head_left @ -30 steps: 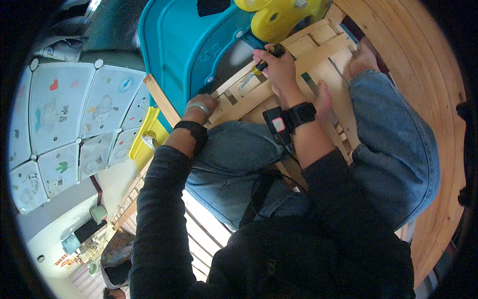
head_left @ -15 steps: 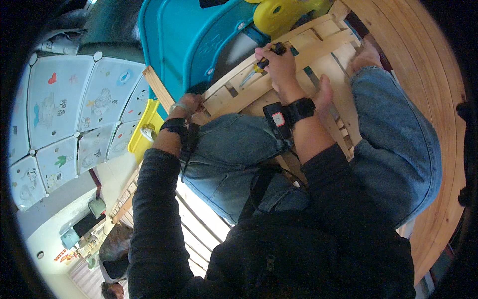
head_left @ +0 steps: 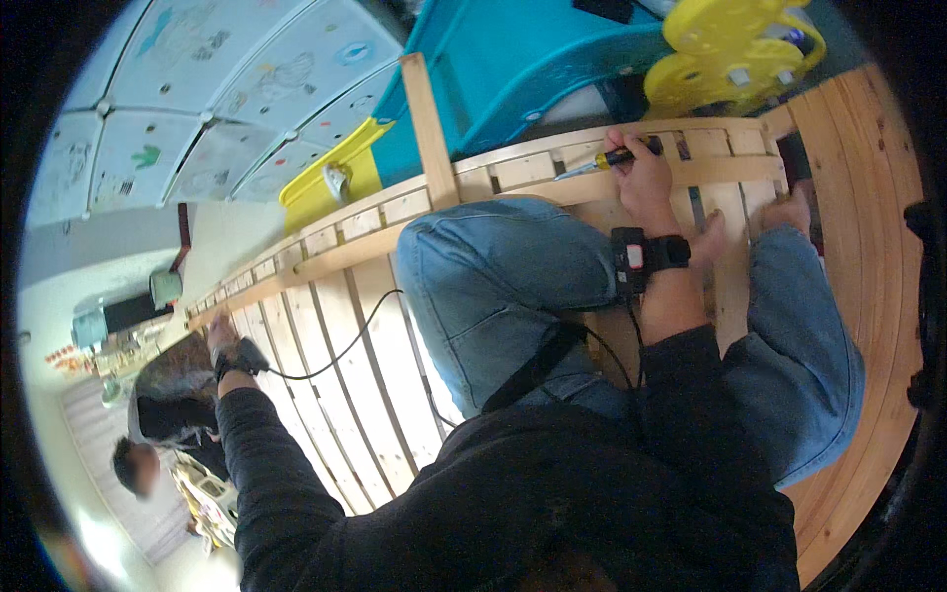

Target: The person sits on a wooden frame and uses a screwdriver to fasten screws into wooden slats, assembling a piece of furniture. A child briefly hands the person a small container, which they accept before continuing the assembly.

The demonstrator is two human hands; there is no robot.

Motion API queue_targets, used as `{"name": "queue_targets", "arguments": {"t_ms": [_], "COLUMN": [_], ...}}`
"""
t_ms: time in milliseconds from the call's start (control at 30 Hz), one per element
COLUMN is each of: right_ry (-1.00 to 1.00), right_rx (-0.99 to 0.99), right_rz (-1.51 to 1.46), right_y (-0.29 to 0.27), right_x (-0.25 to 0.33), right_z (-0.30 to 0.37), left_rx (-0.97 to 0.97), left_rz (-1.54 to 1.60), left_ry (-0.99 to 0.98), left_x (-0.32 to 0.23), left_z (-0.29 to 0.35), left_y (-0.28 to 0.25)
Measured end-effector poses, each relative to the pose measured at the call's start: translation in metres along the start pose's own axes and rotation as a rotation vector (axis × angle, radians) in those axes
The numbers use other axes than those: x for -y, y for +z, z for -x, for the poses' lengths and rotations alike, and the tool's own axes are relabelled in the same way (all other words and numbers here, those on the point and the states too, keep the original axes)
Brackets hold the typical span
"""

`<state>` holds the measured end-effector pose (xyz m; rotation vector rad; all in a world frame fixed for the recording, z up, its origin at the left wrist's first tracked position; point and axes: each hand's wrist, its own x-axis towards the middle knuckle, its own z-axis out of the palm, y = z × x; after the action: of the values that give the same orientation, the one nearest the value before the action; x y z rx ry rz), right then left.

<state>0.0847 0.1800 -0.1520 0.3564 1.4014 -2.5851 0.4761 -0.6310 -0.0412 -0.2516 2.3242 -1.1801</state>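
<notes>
My right hand (head_left: 646, 187) is closed around a screwdriver (head_left: 616, 157) with a yellow and black handle. The screwdriver's metal shaft points left, just over the slatted side rail (head_left: 523, 170) of a pale wooden bed frame. My left arm stretches far out to the left, and my left hand (head_left: 223, 340) is at the rail's distant end. Its fingers are too small and blurred to make out, and whether it touches the wood is unclear. A short wooden post (head_left: 428, 133) stands up from the rail between my hands.
My bent legs (head_left: 503, 286) rest on the slats (head_left: 340, 345). Past the rail are a teal plastic slide (head_left: 493, 69), yellow plastic parts (head_left: 730, 69) and white patterned cabinets (head_left: 247, 79). A cable (head_left: 370, 331) trails from my left wrist. Another person (head_left: 178, 395) is at the left.
My left hand has left the rail beside the wooden post and reached far to the left. The view has swung left. My right hand still holds the screwdriver over the rail.
</notes>
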Motion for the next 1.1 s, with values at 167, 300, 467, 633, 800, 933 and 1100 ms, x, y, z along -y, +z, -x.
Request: {"name": "queue_targets", "arguments": {"t_ms": [167,300,467,633,800,933,1100], "right_ry": [-0.009,0.344,0.315,0.274,0.300,0.297,0.252], "right_rx": [0.203,0.162,-0.144,-0.126,-0.198,-0.066,-0.074], "right_rz": [0.188,-0.213,-0.128,-0.034,-0.074,-0.008,-0.019], "right_y": [-0.016,-0.026,-0.029,-0.035,-0.049,-0.059,-0.058], "right_x": [-0.016,-0.013,0.005,0.033,0.043,0.048,0.040], "right_z": [-0.003,-0.008,-0.006,-0.009,-0.020,-0.022,-0.018], "left_rx": [0.623,0.321,-0.484,-0.855,-0.920,-0.573,-0.439], "left_rz": [0.522,1.018,1.802,1.985,2.016,1.923,1.823], "left_ry": [-0.747,-1.454,-2.128,-2.242,-2.196,-2.079,-2.057], "left_x": [0.000,-0.046,-0.080,-0.094,-0.101,-0.104,-0.109], "left_z": [0.190,0.266,0.278,0.279,0.277,0.276,0.264], "left_y": [0.104,0.088,0.063,0.071,0.082,0.070,0.041]}}
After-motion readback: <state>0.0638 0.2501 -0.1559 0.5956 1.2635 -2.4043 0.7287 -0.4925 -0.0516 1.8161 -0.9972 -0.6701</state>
